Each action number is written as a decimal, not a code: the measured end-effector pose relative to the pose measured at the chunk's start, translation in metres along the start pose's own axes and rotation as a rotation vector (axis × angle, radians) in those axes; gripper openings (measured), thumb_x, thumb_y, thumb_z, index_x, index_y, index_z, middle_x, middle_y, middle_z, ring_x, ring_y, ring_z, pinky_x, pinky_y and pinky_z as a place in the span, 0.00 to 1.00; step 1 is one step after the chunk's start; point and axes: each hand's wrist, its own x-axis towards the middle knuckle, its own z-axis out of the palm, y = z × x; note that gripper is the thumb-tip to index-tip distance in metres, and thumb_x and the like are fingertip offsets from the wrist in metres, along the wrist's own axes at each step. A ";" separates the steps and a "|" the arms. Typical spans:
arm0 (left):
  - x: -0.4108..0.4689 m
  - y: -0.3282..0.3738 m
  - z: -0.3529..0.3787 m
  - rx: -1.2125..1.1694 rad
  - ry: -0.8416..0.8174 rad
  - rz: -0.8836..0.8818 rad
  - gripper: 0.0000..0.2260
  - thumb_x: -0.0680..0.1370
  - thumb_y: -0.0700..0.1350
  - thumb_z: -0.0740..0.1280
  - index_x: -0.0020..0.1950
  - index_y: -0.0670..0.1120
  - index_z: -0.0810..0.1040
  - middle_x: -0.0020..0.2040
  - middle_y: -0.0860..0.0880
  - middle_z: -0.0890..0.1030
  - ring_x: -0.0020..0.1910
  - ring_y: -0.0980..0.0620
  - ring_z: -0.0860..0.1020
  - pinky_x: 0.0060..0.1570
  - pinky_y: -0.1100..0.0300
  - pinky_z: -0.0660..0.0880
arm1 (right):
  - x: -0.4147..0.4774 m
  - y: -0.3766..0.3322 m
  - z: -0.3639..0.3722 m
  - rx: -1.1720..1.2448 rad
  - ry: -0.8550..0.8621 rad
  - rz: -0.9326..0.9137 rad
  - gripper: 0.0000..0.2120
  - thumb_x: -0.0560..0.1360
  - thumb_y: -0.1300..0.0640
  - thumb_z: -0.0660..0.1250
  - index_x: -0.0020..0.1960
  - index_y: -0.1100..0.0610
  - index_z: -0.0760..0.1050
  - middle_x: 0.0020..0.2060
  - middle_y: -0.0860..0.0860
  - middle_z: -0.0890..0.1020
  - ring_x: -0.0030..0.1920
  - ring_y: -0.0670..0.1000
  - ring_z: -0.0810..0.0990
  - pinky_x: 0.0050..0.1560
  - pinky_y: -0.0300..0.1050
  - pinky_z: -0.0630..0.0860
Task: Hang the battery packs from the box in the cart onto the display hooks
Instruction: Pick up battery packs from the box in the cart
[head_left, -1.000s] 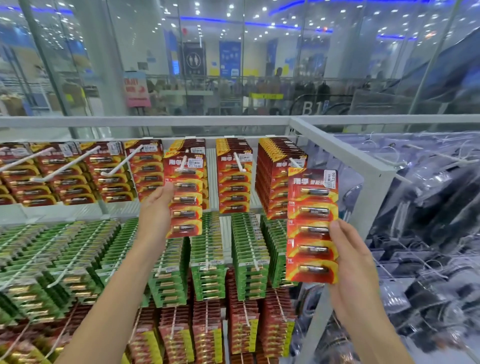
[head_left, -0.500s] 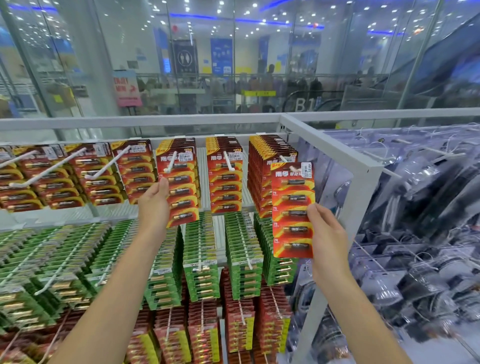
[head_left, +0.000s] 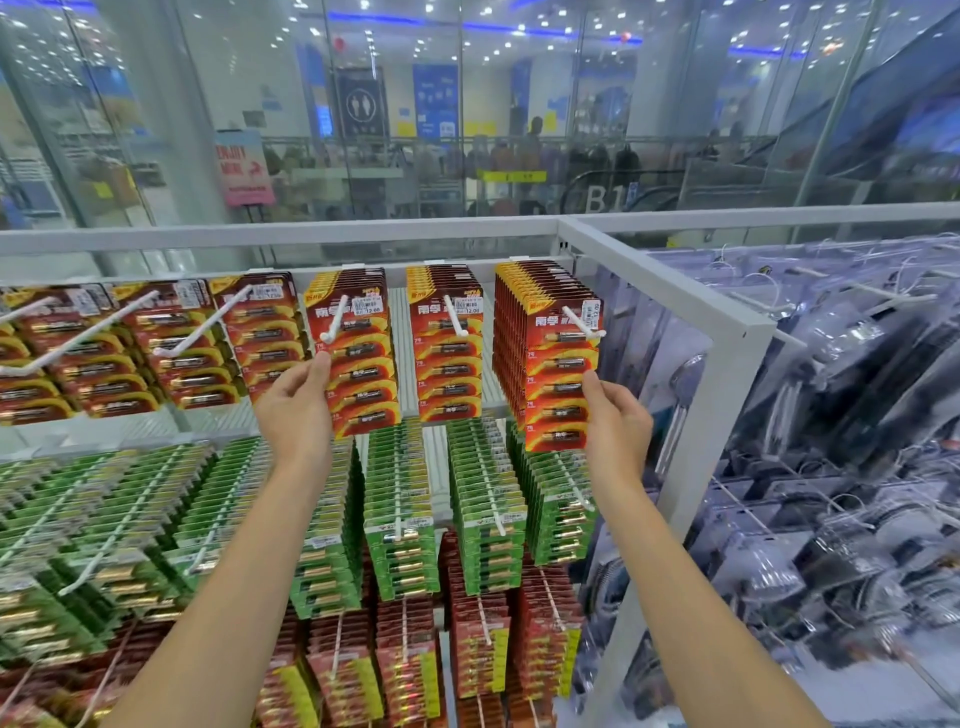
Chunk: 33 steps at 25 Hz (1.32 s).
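The right hand, pinching a red-and-yellow card battery pack, has just slid it onto the white plastic hook nearest the white metal corner post, the left hand gripping a second pack farther left: both look nearly hung.

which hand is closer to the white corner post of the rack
Right. The right hand pinches a red battery pack just left of the white corner post; the left hand holds another pack much farther left along the row.
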 end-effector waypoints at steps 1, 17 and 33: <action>0.000 -0.002 -0.002 0.023 0.009 0.032 0.05 0.81 0.49 0.72 0.47 0.53 0.86 0.48 0.51 0.88 0.49 0.49 0.87 0.54 0.47 0.84 | 0.001 0.003 0.000 -0.008 -0.006 0.003 0.11 0.80 0.44 0.68 0.53 0.50 0.83 0.45 0.46 0.88 0.47 0.49 0.87 0.51 0.54 0.83; -0.172 -0.052 -0.050 0.140 -0.242 -0.134 0.10 0.85 0.47 0.65 0.61 0.50 0.83 0.56 0.52 0.86 0.55 0.52 0.85 0.59 0.54 0.78 | -0.134 0.017 -0.093 -0.112 -0.199 0.119 0.11 0.82 0.47 0.66 0.62 0.45 0.81 0.56 0.36 0.84 0.58 0.34 0.79 0.60 0.35 0.73; -0.425 -0.246 0.051 0.505 -0.900 -0.710 0.09 0.85 0.42 0.65 0.52 0.47 0.85 0.50 0.47 0.88 0.51 0.46 0.85 0.50 0.55 0.78 | -0.227 0.134 -0.407 -0.292 0.501 0.654 0.13 0.81 0.49 0.68 0.63 0.52 0.80 0.58 0.45 0.82 0.59 0.47 0.79 0.55 0.39 0.72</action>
